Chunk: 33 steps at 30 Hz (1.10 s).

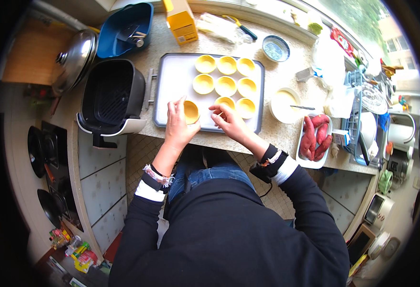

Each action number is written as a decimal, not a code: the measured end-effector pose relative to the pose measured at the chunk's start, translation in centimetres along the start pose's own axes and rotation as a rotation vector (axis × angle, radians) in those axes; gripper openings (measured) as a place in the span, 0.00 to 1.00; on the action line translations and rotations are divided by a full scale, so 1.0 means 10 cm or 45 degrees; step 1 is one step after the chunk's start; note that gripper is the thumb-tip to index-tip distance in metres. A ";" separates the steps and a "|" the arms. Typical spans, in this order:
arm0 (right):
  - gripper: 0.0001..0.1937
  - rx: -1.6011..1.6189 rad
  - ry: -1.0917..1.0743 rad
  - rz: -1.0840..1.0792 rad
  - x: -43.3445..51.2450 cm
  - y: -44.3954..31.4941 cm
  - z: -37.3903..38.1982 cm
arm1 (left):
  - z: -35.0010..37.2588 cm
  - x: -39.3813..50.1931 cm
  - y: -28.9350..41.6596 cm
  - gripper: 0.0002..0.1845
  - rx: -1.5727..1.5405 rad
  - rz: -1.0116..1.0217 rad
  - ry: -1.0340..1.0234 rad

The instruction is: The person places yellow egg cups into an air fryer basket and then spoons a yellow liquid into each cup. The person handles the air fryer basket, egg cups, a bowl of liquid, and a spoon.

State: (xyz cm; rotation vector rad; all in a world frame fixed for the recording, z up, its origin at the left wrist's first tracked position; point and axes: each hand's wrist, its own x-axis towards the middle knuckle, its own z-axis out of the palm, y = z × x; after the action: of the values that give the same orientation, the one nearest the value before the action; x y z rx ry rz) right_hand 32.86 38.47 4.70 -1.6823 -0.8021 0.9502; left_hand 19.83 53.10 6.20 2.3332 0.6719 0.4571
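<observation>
A round yellow tart shell (191,112) is held at its side by my left hand (179,123), over the near left part of a pale rectangular tray (170,79). Several more yellow tart shells (226,86) stand in rows on the tray's right half. My right hand (228,121), fingers curled and apart, hovers by the near shell of the middle column and partly covers it. Whether its fingertips touch that shell is not clear. A white bowl (285,97) of pale yellow liquid, with a utensil across its rim, stands right of the tray.
Left of the tray are a black air fryer basket (111,100), a blue tub (106,39) and a glass lid (75,61). A yellow box (183,27) and blue patterned bowl (276,48) stand behind. Sweet potatoes (308,138) in a white dish and a dish rack (355,118) are at right.
</observation>
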 end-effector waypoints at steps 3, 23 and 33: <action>0.19 0.390 -0.222 0.100 0.18 -0.11 0.23 | -0.22 -0.15 0.03 0.42 0.018 0.040 0.015; 0.16 0.604 -0.427 0.300 0.68 -1.06 1.21 | -1.42 -0.42 -0.67 0.42 -0.612 -0.088 -0.032; 0.15 0.305 -0.443 0.234 1.20 -1.65 1.57 | -2.14 -0.43 -1.06 0.49 -0.418 0.001 0.160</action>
State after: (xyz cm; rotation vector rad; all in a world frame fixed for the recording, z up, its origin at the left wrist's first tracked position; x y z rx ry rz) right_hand 23.61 60.14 14.95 -1.4180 -0.7310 1.4355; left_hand 2.45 68.18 13.85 2.0078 0.6036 0.6655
